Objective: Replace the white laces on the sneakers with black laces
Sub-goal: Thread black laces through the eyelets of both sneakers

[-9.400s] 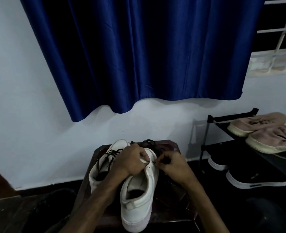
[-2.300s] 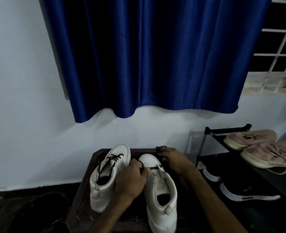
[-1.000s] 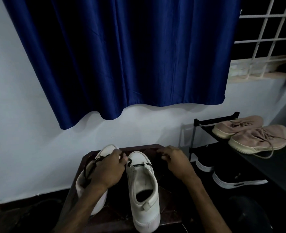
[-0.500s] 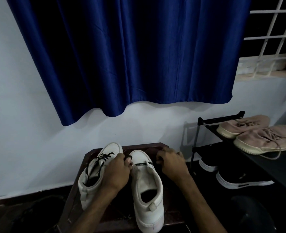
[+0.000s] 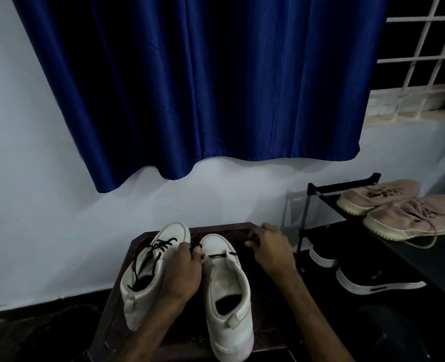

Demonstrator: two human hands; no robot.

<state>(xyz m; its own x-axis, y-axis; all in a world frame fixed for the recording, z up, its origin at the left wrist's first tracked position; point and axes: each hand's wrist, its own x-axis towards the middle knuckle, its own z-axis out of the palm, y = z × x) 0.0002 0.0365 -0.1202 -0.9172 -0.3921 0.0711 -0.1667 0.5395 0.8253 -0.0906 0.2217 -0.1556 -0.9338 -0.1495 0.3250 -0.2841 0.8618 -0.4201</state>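
**One Sneaker Laced in Black, the Second Barely Begun**

At the near edge of the desk (image 5: pixel 263 333), the heel of the right sneaker (image 5: pixel 231 280) points at the person and its toe at the wall, so its long axis runs near to far. Beside it, toward the left edge, the left sneaker (image 5: pixel 143 304) lies the same way and already carries black lacing up to its collar.

The left grip (image 5: pixel 182 273) rests between the two sneakers, pressed against the right one, with fingertips pinched on one end of the lace (image 5: pixel 220 255). That lace so far makes a single black bar across the eyelets nearest the toe. The right grip (image 5: pixel 271 252) sits apart, off toward the far right corner, its fingers curled on what looks like the other end, though the strand is lost against the dark wood.

The empty eyelets lie back toward the person from both grips, so the next pass probably means crossing the ends and working heelward. The left grip is the nearer to them.

Right of the desk a rack (image 5: pixel 307 218) holds pink shoes (image 5: pixel 399 207) above black shoes (image 5: pixel 373 280). Beyond, a blue curtain (image 5: pixel 203 87) hangs over the pale wall.
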